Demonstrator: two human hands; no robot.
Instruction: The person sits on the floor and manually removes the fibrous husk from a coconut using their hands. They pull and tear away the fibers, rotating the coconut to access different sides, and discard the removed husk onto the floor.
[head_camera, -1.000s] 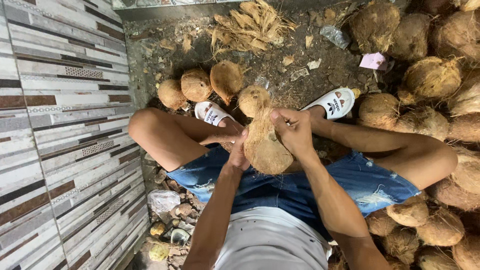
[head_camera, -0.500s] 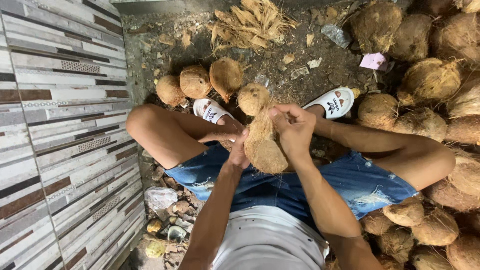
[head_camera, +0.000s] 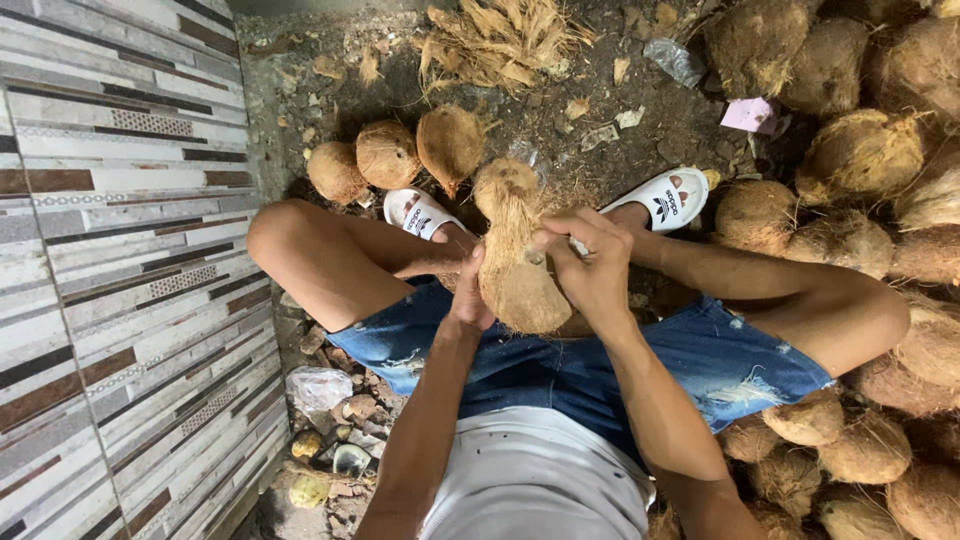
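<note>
Here, at the centre of the frame, a husked coconut (head_camera: 515, 265) stands nearly upright between the seated person's knees, its narrow end pointing toward the top of the picture and its broad, rounded end nearest the camera. The left hand (head_camera: 466, 290) is pressed flat against its left flank, fingers wrapped round the far side as far as can be seen, and the right hand (head_camera: 588, 265) is clamped on the upper right, fingers curled into the fibre. It looks heavy for its size and rigid at the core, while the outer husk is coarse, dry and stringy, so it should give plenty of grip and little risk of slipping; loose fibres may tear away under the fingers, so the firmer hold is probably around the broad lower body rather than the frayed tip. Three smaller coconuts (head_camera: 388, 155) lie in a row on the dirt floor (head_camera: 600, 90) above left of centre, a heap of pulled husk fibre (head_camera: 500, 35) sits at top centre, and a large pile of coconuts (head_camera: 860, 160) fills the right edge. As for packaging, a small pink square wrapper or card (head_camera: 750, 114) lies upper right, a crumpled clear plastic scrap (head_camera: 676, 60) just above it, and a whitish plastic bag (head_camera: 318, 386) sits lower left beside the striped tiled wall (head_camera: 110, 250).
</note>
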